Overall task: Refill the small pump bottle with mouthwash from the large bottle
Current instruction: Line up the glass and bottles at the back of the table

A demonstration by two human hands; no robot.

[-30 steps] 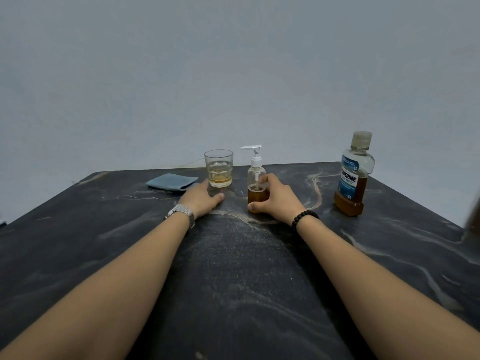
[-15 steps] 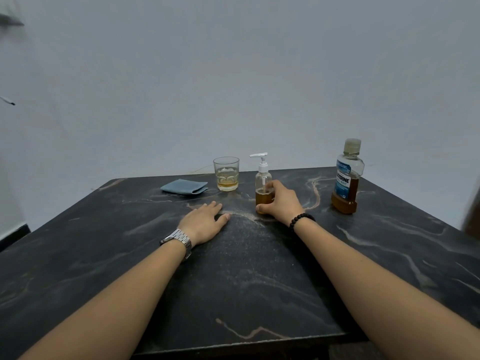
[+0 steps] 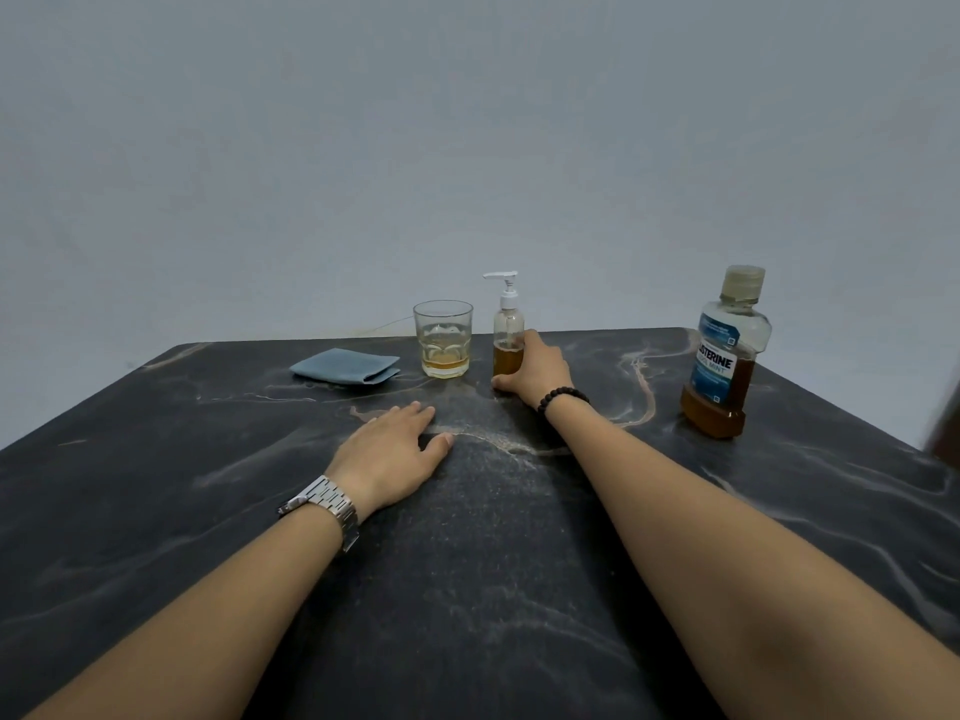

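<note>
A dark table point(image 3: 156, 459) with pale swirly lines fills the lower part of the view; a plain grey wall point(image 3: 467, 122) stands behind it.

The small pump bottle point(image 3: 507, 330) stands upright near the far edge of the table; it has a white pump top and see-through sides; brown liquid fills only the bottom part. The right hand point(image 3: 535, 368) holds this bottle low down; the thumb and fingers curl round its base, and the hand touches the table too; a band of dark beads point(image 3: 561, 397) sits on that wrist.

The left hand point(image 3: 395, 452) lies flat on the table, nearer to the person; its fingers are straight and spread a little; it holds nothing; a silver watch point(image 3: 324, 506) is on that wrist.

The large bottle point(image 3: 727, 356) stands upright well off to the right, apart from both hands; its cap is on; the blue label says "LISTERINE" in big letters, with "MINT" under it; the smaller words are too tiny to read; brown mouthwash fills about the lower half.

A short glass point(image 3: 443, 337) stands just left of the pump bottle, with a little yellow liquid at the bottom; a folded blue-grey cloth point(image 3: 345, 367) lies to the left of the glass.
</note>
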